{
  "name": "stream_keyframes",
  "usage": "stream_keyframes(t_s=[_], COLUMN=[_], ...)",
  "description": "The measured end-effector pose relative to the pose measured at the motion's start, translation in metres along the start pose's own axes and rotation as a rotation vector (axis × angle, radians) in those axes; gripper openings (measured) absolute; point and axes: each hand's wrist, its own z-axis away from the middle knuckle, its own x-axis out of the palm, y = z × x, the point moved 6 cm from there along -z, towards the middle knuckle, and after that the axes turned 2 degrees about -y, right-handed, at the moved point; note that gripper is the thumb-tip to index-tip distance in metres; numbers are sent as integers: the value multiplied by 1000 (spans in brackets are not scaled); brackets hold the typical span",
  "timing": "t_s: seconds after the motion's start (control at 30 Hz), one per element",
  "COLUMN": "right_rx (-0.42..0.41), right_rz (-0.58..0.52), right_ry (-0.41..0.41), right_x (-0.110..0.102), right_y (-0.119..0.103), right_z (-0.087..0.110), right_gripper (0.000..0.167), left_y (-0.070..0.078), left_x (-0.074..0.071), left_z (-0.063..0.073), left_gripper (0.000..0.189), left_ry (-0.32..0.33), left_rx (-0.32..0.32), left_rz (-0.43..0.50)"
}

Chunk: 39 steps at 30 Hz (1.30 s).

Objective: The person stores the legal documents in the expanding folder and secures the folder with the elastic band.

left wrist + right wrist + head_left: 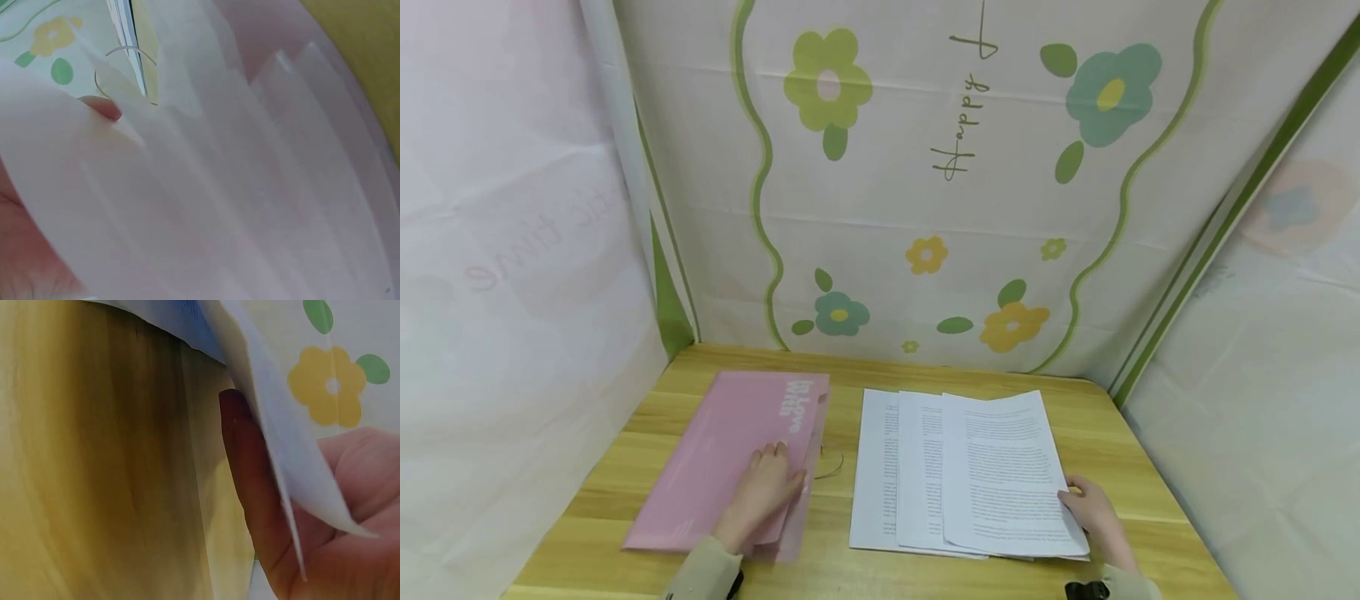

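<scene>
On the left of the table lies a pink expanding file folder (730, 450) with white lettering. My left hand (763, 483) rests on its cover, gripping it near the right edge with the thumb at that edge. In the left wrist view, the folder's translucent pleated pockets (250, 175) stand spread apart. To the right, printed sheets (1000, 475) lie in overlapping stacks. My right hand (1090, 508) pinches the right edge of the rightmost sheets. The right wrist view shows the paper's edge (281, 437) raised between the thumb and fingers.
The wooden table (842, 517) is enclosed by hanging white cloth (880, 200) with printed flowers at the back and sides. A thin cord loop (831, 471) sticks out from the folder's right side, towards the sheets.
</scene>
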Motion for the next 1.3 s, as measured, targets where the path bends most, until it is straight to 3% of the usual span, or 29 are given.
stream_keyframes(t_s=[0.4,0.57,0.87,1.13,1.3], right_rx=[41,51,74,62,42], right_rz=[-140,-155,-227,-271,-300], right_ry=[-50,-41,-63,-60,-57], right_x=[0,1,3,4,6], right_y=[7,7,3,0,-6], right_z=[1,1,5,7,9], right_gripper=[46,44,49,52,51], left_y=[2,5,-3,4,4], left_x=[-6,-9,-4,-12,-14], left_z=[-2,-2,-1,-1,-2], left_gripper=[39,33,22,26,31], left_ry=[69,133,67,89,59], left_rx=[35,68,-40,5,-4], left_rz=[21,9,195,147,144])
